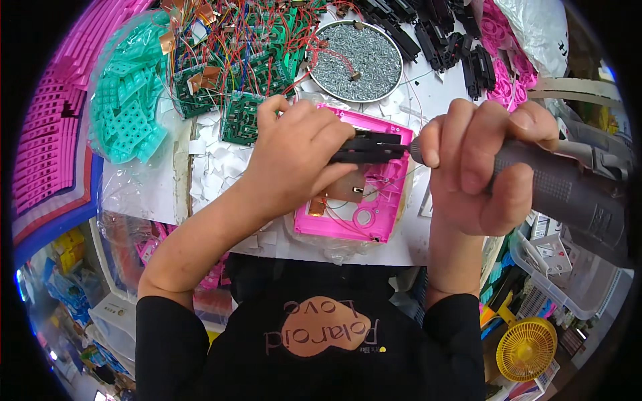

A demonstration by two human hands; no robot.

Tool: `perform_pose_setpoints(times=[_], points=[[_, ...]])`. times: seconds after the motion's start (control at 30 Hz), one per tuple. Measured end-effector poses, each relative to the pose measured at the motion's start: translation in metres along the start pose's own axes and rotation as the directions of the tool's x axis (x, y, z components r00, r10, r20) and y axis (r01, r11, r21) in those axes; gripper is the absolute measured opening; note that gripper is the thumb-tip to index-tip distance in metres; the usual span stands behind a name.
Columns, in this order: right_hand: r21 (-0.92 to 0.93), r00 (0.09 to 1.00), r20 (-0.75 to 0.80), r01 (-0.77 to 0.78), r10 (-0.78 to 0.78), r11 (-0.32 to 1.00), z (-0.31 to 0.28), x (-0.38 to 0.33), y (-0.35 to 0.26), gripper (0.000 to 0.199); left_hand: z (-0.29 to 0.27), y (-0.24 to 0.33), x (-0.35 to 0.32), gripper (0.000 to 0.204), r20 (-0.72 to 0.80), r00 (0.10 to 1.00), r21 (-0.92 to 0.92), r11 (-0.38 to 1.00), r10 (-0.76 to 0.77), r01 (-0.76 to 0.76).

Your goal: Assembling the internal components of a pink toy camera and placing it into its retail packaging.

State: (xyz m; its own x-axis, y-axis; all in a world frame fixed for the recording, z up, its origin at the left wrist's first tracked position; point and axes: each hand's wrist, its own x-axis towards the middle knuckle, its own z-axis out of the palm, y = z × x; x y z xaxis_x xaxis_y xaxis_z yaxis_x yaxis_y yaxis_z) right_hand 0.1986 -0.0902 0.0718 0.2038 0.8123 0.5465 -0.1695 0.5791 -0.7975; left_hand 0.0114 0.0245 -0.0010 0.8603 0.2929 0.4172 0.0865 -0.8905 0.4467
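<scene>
In front of my chest lies a pink plastic casing [328, 227] with wires and a brown board [347, 188] inside it. My left hand [291, 150] is closed on a long black plastic part [371, 150] at the casing's far half. My right hand [481, 167] grips a thick grey electric screwdriver [558, 177], held nearly level with its body off to the right. The screwdriver's tip points left and meets the black part's right end, or comes very near it. Whether a screw sits there is too small to tell.
Beyond the casing are green circuit boards [244, 120] with tangled wires and a round tray rim [313, 73] around many screws. Black plastic parts [441, 47] lie far right. A bag of turquoise keypads [127, 100] and stacked pink panels [50, 134] are left; a yellow fan [526, 349] is lower right.
</scene>
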Motion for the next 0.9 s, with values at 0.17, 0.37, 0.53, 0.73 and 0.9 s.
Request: perform_pose_setpoints(times=[0.17, 0.37, 0.53, 0.73, 0.9], points=[[-0.036, 0.999, -0.027, -0.039, 0.038, 0.999, 0.012, -0.001, 0.009, 0.041, -0.003, -0.004, -0.012, 0.049, 0.027, 1.000, -0.138, 0.990, -0.004, 0.008], [-0.074, 0.991, -0.072, -0.115, 0.109, 0.991, 0.024, -0.005, 0.024, 0.041, 0.004, -0.005, -0.018, 0.045, -0.049, 0.998, -0.197, 0.980, -0.032, 0.021], [-0.094, 0.990, -0.058, -0.137, 0.131, 0.986, 0.026, -0.006, 0.024, 0.041, 0.006, -0.006, -0.018, 0.045, -0.050, 0.998, -0.200, 0.980, -0.028, 0.017], [-0.142, 0.982, -0.101, -0.176, 0.162, 0.974, 0.033, -0.010, 0.022, 0.040, 0.007, -0.007, -0.019, 0.044, -0.054, 0.998, -0.210, 0.978, -0.026, 0.014], [-0.168, 0.994, -0.011, -0.106, 0.106, 0.980, 0.028, -0.010, 0.025, 0.041, 0.007, -0.006, -0.019, 0.047, -0.052, 0.999, -0.214, 0.977, -0.017, 0.005]])
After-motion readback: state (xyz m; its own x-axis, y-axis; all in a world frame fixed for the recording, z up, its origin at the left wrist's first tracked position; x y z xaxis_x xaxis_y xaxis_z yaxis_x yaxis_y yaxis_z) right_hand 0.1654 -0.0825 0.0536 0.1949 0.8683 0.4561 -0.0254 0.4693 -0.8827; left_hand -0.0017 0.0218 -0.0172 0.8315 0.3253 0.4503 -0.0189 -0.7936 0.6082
